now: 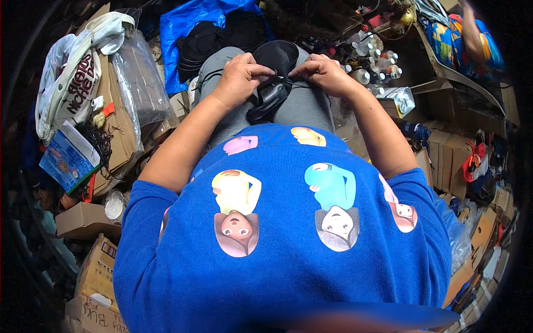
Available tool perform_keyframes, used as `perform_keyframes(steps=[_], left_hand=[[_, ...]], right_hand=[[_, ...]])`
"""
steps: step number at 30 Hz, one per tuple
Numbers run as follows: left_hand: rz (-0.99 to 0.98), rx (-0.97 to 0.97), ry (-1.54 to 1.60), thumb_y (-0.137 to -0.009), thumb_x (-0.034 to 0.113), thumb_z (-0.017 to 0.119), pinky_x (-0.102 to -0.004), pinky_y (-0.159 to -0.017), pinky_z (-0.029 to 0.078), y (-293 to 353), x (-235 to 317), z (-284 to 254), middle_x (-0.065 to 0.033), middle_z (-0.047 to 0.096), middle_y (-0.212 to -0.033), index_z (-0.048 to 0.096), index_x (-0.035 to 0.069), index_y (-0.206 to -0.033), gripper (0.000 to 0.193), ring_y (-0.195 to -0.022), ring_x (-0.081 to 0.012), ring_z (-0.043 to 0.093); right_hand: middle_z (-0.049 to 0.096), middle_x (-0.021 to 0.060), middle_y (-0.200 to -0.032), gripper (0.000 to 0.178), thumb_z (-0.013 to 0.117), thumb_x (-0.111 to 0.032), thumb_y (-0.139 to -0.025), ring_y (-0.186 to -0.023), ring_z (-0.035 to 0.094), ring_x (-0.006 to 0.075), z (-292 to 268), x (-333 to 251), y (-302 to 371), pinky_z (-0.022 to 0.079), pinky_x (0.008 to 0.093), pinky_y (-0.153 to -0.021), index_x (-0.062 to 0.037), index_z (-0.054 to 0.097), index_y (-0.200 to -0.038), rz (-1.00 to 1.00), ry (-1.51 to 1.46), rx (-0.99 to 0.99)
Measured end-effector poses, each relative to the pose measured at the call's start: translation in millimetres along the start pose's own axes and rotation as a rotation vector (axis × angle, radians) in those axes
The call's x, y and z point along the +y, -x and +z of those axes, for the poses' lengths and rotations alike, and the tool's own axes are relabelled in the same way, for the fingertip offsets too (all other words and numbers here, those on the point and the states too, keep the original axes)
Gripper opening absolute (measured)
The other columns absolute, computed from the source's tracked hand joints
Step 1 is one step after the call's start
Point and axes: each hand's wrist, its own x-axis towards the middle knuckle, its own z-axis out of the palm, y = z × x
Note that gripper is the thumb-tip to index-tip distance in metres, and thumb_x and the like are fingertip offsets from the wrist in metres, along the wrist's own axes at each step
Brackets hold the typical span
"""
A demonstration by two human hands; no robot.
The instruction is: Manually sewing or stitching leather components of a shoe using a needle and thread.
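A black rounded piece [276,55], smooth and dished, lies across my grey-trousered lap. At its near edge my left hand [240,79] pinches with thumb and forefinger. My right hand [323,75] pinches the same edge from the other side, its fingertips close to the left ones. Between the fingertips shows a small pale spot, too small to name. A glossy black part [270,99] with a loop hangs just below, between my thighs; whether it joins the rounded piece I cannot tell. Dark cords trail beside my right hand.
Stacked black rounded pieces [222,41] lie on a blue plastic sheet [173,33] beyond my knees. Several small bottles [377,61] stand to the right. At left are flattened cardboard [114,119], a white cloth bag [75,72] and boxes [89,219]. Another person's arm [471,33] shows far right.
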Motion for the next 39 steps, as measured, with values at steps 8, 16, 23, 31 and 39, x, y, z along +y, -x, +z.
perform_keyframes(steps=[8,16,23,31,39], left_hand=[[-0.084,-0.112,0.046,-0.069,0.011,0.072,-0.0316,-0.067,0.045,-10.0,-0.6,3.8,-0.0048,0.055,-0.071,0.073,0.017,-0.087,0.019,-0.076,-0.0207,0.055],[0.176,-0.221,-0.076,-0.070,0.012,0.071,-0.0332,-0.072,0.046,-19.8,4.9,-11.5,-0.0037,0.059,-0.077,0.072,0.017,-0.091,0.022,-0.081,-0.0222,0.057],[-0.367,-0.190,0.174,-0.072,0.011,0.071,-0.0287,-0.078,0.047,-5.2,11.0,-0.3,-0.0021,0.068,-0.080,0.070,0.012,-0.098,0.026,-0.076,-0.0132,0.062],[-0.418,-0.221,0.076,-0.070,0.027,0.073,-0.0351,-0.082,0.040,-21.4,19.1,8.2,0.0006,0.067,-0.079,0.069,0.011,-0.086,0.023,-0.079,-0.0155,0.062],[-0.266,-0.210,0.099,-0.072,0.017,0.071,-0.0323,-0.069,0.044,-10.9,1.1,-15.2,-0.0072,0.057,-0.080,0.065,0.007,-0.077,0.012,-0.076,-0.0227,0.056]], right_hand=[[0.053,0.0019,-0.081,0.026,0.062,-0.006,-0.078,-0.084,0.050,0.0150,4.8,16.3,-7.7,0.042,0.0268,-0.079,-0.0159,0.071,-0.101,-0.014,-0.224,-0.067],[0.060,0.0041,-0.080,0.029,0.068,-0.017,-0.076,-0.080,0.057,0.0190,0.1,4.0,0.4,0.045,0.0293,-0.078,-0.0270,0.070,-0.103,-0.046,-0.059,-0.038],[0.068,0.0043,-0.088,0.025,0.068,-0.006,-0.078,-0.078,0.059,0.0080,17.3,-8.5,11.0,0.048,0.0237,-0.073,-0.0046,0.068,-0.103,0.156,-0.625,0.050],[0.065,0.0017,-0.087,0.018,0.069,-0.006,-0.078,-0.081,0.057,0.0069,27.9,-3.1,0.0,0.047,0.0232,-0.074,-0.0006,0.065,-0.095,0.187,-0.558,0.090],[0.062,0.0001,-0.074,0.019,0.074,-0.014,-0.075,-0.070,0.056,0.0090,10.5,22.4,6.4,0.045,0.0239,-0.066,-0.0011,0.065,-0.087,0.200,-0.848,0.028]])
